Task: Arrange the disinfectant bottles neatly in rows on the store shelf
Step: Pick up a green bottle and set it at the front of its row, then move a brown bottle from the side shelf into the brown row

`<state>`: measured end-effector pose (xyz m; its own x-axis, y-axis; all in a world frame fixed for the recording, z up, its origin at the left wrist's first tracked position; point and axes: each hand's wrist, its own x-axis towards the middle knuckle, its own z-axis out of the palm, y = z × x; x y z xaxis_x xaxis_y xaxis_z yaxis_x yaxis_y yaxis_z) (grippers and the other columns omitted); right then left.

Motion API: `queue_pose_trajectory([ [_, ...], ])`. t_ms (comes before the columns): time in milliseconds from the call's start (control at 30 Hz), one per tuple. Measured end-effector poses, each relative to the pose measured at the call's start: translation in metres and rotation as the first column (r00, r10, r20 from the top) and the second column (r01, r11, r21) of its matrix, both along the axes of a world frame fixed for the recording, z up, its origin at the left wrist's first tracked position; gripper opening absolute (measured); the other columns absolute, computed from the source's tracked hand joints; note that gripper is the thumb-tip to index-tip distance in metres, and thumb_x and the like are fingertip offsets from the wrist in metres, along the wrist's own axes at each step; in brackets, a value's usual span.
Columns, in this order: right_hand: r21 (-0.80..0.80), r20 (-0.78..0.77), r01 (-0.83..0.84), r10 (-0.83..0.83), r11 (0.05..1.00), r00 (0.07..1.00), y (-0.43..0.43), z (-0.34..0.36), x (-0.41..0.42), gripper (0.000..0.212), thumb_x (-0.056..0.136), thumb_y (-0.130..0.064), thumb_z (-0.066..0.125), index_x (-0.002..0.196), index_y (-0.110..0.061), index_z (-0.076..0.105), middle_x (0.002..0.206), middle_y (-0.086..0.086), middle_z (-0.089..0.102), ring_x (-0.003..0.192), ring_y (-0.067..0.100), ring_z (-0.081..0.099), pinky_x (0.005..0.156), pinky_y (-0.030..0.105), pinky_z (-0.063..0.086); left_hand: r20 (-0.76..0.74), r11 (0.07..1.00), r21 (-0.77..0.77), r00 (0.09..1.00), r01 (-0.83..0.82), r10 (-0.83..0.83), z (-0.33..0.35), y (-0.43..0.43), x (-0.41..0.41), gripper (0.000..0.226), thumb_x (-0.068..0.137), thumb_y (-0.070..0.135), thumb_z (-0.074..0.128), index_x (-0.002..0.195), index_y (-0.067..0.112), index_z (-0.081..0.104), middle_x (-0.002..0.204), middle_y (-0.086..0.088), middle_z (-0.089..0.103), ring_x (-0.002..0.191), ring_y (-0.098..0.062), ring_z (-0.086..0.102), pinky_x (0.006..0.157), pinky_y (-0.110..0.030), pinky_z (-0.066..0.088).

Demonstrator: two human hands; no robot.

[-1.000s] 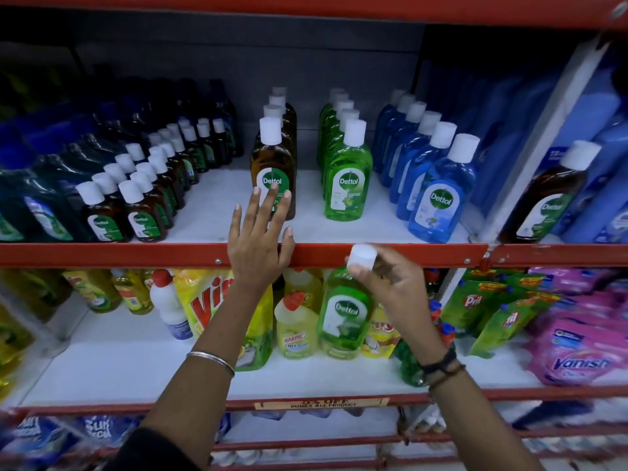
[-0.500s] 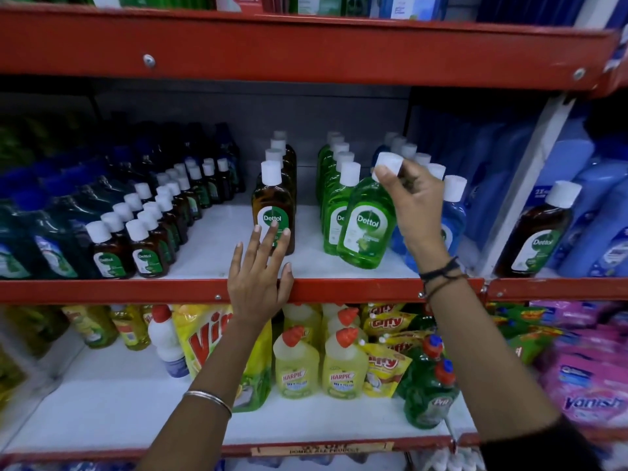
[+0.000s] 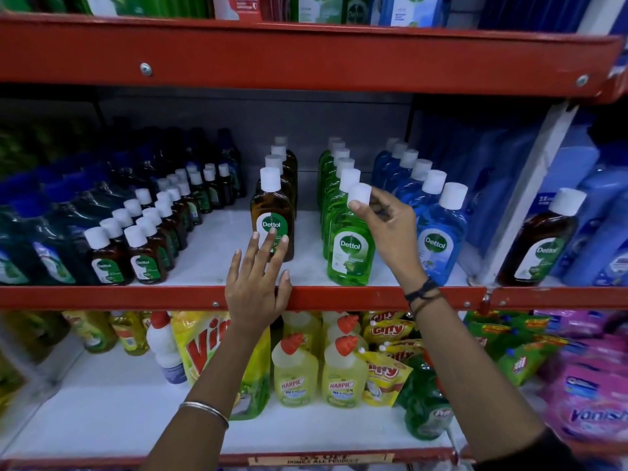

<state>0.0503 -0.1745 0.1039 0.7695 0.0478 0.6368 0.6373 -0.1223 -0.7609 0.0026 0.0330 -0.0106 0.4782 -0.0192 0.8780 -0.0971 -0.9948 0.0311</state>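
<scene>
Since half a second ago, the green bottle has been brought down from its tilted carry and now stands upright at the near end of the green row, close to the red shelf lip. Its white cap is pinched by the fingertips of the right hand. The left hand is laid flat with fingers spread wide over the lip, holding nothing, its fingertips against the front brown bottle.

Three front-to-back rows are seen on the middle shelf: four brown bottles, about seven green ones counting the held bottle, and six blue ones. Small brown bottles are ranged in files further left; their number cannot be told. One brown bottle stands alone past the white upright on the right.

Bare white shelf is left open between the brown and green rows and left of the brown row.
</scene>
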Motion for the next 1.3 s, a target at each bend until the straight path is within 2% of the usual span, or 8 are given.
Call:
queue_pose_trajectory([
  [200, 0.105, 0.144, 0.208, -0.222, 0.973, 0.965, -0.043, -0.003, -0.025, 0.031, 0.089, -0.021, 0.065, 0.118, -0.009, 0.062, 0.108, 0.002, 0.068, 0.099, 0.005, 0.065, 0.087, 0.021, 0.052, -0.011, 1.000, -0.017, 1.000, 0.012, -0.012, -0.002, 0.002, -0.001, 0.049, 0.095, 0.031, 0.038, 0.143, 0.018, 0.044, 0.147, -0.008, 0.047, 0.139, -0.027, 0.040, 0.106, -0.050, 0.039],
  [333, 0.280, 0.310, 0.501, -0.571, 0.819, 0.760, -0.100, -0.013, -0.023, 0.027, 0.092, -0.019, 0.061, 0.114, -0.003, 0.062, 0.112, 0.010, 0.065, 0.106, 0.023, 0.061, 0.094, 0.032, 0.049, -0.016, 1.000, -0.023, 1.000, 0.015, -0.015, -0.003, 0.001, 0.000, 0.049, 0.097, 0.033, 0.037, 0.143, 0.017, 0.044, 0.147, -0.008, 0.046, 0.138, -0.027, 0.040, 0.106, -0.050, 0.039],
  [433, 0.311, 0.267, 0.656, -0.726, 0.687, 0.634, -0.150, -0.027, -0.006, 0.036, 0.093, -0.022, 0.060, 0.121, -0.001, 0.056, 0.120, 0.018, 0.060, 0.114, 0.031, 0.054, 0.098, 0.044, 0.045, -0.013, 0.999, -0.035, 1.000, 0.010, -0.011, -0.002, -0.001, 0.000, 0.049, 0.097, 0.033, 0.036, 0.143, 0.016, 0.045, 0.147, -0.008, 0.046, 0.138, -0.028, 0.042, 0.105, -0.051, 0.040],
  [600, 0.067, -0.054, 0.706, -0.704, 0.705, 0.708, -0.203, -0.048, 0.014, 0.089, 0.073, -0.041, 0.069, 0.144, -0.008, 0.027, 0.145, 0.020, 0.035, 0.138, 0.034, 0.030, 0.116, 0.045, 0.027, -0.033, 0.999, -0.050, 0.999, 0.008, -0.009, -0.002, -0.002, -0.001, 0.050, 0.098, 0.033, 0.035, 0.142, 0.014, 0.047, 0.147, -0.010, 0.047, 0.138, -0.029, 0.041, 0.105, -0.052, 0.040],
  [767, -0.123, -0.122, 0.720, -0.730, 0.683, 0.672, -0.221, -0.055, 0.023, 0.088, 0.065, -0.040, 0.077, 0.136, -0.008, 0.037, 0.135, 0.020, 0.048, 0.126, 0.036, 0.045, 0.104, 0.048, 0.040, -0.044, 0.998, -0.056, 0.999, -0.001, -0.001, -0.001, -0.004, -0.003, 0.051, 0.098, 0.034, 0.032, 0.143, 0.013, 0.045, 0.146, -0.012, 0.048, 0.137, -0.030, 0.042, 0.105, -0.051, 0.040],
  [1000, 0.051, -0.064, 0.787, -0.785, 0.615, 0.617, -0.220, -0.043, 0.010, 0.084, 0.065, -0.053, 0.076, 0.131, -0.012, 0.042, 0.130, 0.012, 0.053, 0.119, 0.029, 0.053, 0.097, 0.049, 0.048, -0.085, 0.998, -0.067, 0.996, 0.005, -0.011, 0.000, -0.003, -0.004, 0.052, 0.097, 0.035, 0.032, 0.142, 0.012, 0.046, 0.146, -0.014, 0.048, 0.138, -0.032, 0.041, 0.104, -0.052, 0.040],
  [1133, 0.074, -0.003, 0.846, -0.848, 0.528, 0.530, -0.208, -0.017, -0.014, 0.088, 0.062, -0.059, 0.077, 0.132, -0.017, 0.043, 0.130, 0.006, 0.055, 0.117, 0.027, 0.056, 0.087, 0.041, 0.049, -0.118, 0.997, -0.076, 0.992, 0.030, -0.039, 0.003, -0.003, -0.005, 0.054, 0.096, 0.035, 0.035, 0.144, 0.011, 0.042, 0.148, -0.014, 0.045, 0.140, -0.032, 0.037, 0.106, -0.054, 0.038],
  [1300, 0.093, 0.008, 0.809, -0.813, 0.580, 0.582, -0.167, 0.002, -0.050, 0.089, 0.056, -0.066, 0.076, 0.125, -0.018, 0.046, 0.123, 0.003, 0.060, 0.105, 0.023, 0.061, 0.077, 0.032, 0.046, -0.136, 0.994, -0.096, 0.989, 0.052, -0.065, 0.006, 0.006, -0.012, 0.055, 0.096, 0.036, 0.034, 0.145, 0.012, 0.038, 0.153, -0.012, 0.039, 0.144, -0.030, 0.030, 0.110, -0.055, 0.031],
])
